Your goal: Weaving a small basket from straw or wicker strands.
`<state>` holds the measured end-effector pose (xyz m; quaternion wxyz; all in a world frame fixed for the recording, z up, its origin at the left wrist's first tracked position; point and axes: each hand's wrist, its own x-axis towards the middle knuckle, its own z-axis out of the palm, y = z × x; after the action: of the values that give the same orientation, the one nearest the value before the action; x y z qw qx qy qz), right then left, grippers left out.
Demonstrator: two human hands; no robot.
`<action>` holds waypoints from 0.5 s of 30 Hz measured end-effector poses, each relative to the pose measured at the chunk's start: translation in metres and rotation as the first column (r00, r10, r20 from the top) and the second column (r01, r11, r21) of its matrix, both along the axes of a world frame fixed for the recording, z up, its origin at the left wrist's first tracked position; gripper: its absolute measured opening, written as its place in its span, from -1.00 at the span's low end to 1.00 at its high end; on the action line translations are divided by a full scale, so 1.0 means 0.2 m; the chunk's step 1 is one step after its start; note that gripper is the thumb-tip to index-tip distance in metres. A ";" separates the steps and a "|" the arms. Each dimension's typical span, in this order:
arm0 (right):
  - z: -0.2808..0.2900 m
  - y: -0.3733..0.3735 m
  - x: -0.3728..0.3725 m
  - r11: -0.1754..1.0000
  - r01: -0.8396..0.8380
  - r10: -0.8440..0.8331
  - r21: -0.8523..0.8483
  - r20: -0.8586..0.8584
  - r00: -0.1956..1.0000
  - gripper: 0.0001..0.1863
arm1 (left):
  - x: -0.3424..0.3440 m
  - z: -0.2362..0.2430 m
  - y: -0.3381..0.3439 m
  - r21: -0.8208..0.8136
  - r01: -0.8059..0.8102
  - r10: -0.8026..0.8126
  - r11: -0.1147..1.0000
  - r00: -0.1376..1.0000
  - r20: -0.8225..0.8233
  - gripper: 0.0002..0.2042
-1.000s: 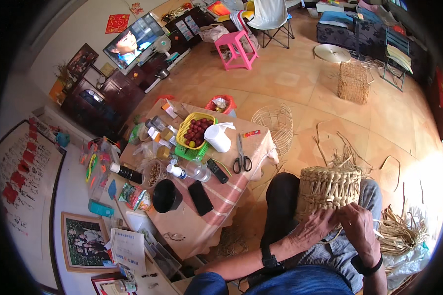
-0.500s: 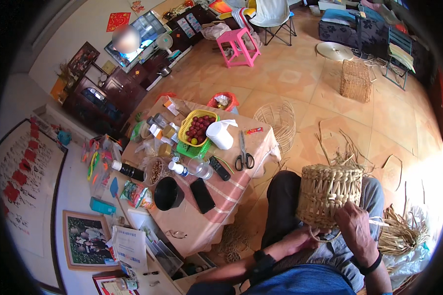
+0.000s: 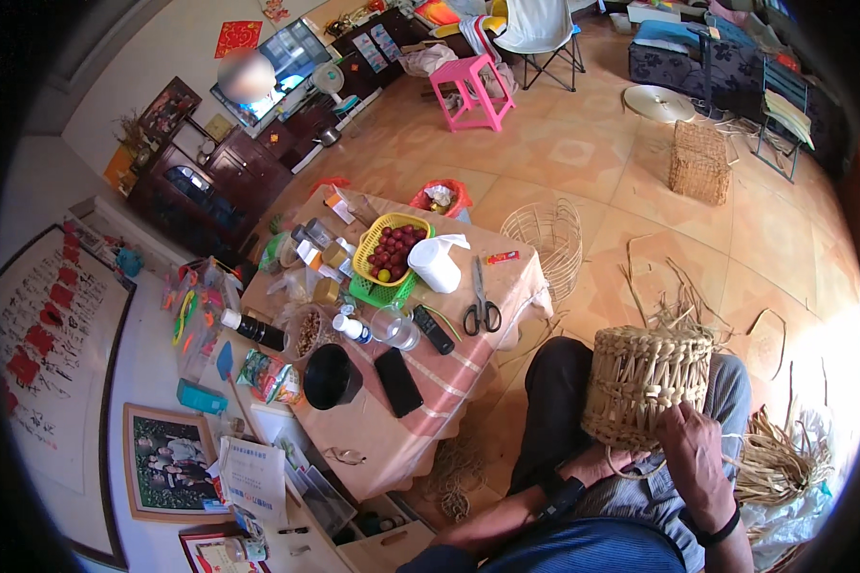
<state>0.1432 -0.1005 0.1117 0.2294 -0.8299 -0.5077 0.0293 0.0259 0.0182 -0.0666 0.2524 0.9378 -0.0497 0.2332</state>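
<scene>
A straw-coloured woven basket (image 3: 646, 382) rests tilted on my lap, between my knees, with loose strand ends sticking out at its far end. My left hand (image 3: 597, 464) grips the basket's near lower edge; its fingertips are hidden by the weave. At the near right side of the basket, my right hand (image 3: 695, 449) is closed in a pinch on a plant-fibre strand. A loop of strand (image 3: 637, 474) hangs between the two hands below the edge. A bundle of dry strands (image 3: 784, 460) lies right of my right hand.
To the left stands a cloth-covered table (image 3: 449, 382) with scissors (image 3: 482, 304), a black phone (image 3: 397, 381), a black bowl (image 3: 332, 376) and a yellow fruit basket (image 3: 382, 250). An open-frame basket (image 3: 549, 239), another woven basket (image 3: 699, 162) and a pink stool (image 3: 473, 91) are on the floor.
The whole view has shifted slightly, moving the scene a little rightward. My right hand has lifted slightly relative to the basket's edge; the left hand keeps its hold.
</scene>
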 end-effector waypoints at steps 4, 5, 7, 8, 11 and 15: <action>0.13 -0.02 0.03 1.000 -0.018 0.018 -0.008 -0.005 1.000 -0.88 | 0.01 0.08 0.05 -0.823 -0.217 -0.369 0.525 0.813 -0.450 -0.61; 0.14 -0.03 0.03 0.999 -0.035 0.035 -0.014 -0.002 0.999 -0.89 | 0.01 0.06 0.04 -0.861 -0.247 -0.351 0.445 0.836 -0.421 -0.59; 0.09 -0.03 0.03 0.999 -0.038 0.038 -0.023 0.013 0.999 -0.89 | 0.01 -0.01 0.03 -0.780 -0.179 -0.305 0.600 0.850 -0.430 -0.58; 0.06 -0.03 0.03 0.999 -0.039 0.040 -0.032 0.032 0.999 -0.90 | 0.02 -0.04 0.03 -0.668 -0.109 -0.259 0.736 0.867 -0.427 -0.57; 0.04 -0.02 0.01 0.999 -0.047 0.047 -0.007 0.013 0.999 -0.95 | 0.01 -0.14 0.01 -0.685 -0.076 -0.242 0.725 0.903 -0.356 -0.58; 0.19 -0.03 -0.03 0.999 -0.012 0.010 -0.034 -0.050 0.999 -0.97 | -0.01 -0.26 -0.02 -0.367 -0.127 0.034 0.922 0.968 -0.248 -0.57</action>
<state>0.1378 -0.1065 0.1499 0.2276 -0.8298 -0.5059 0.0600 0.0242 0.0151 -0.1195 0.4234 0.8934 0.0657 0.1349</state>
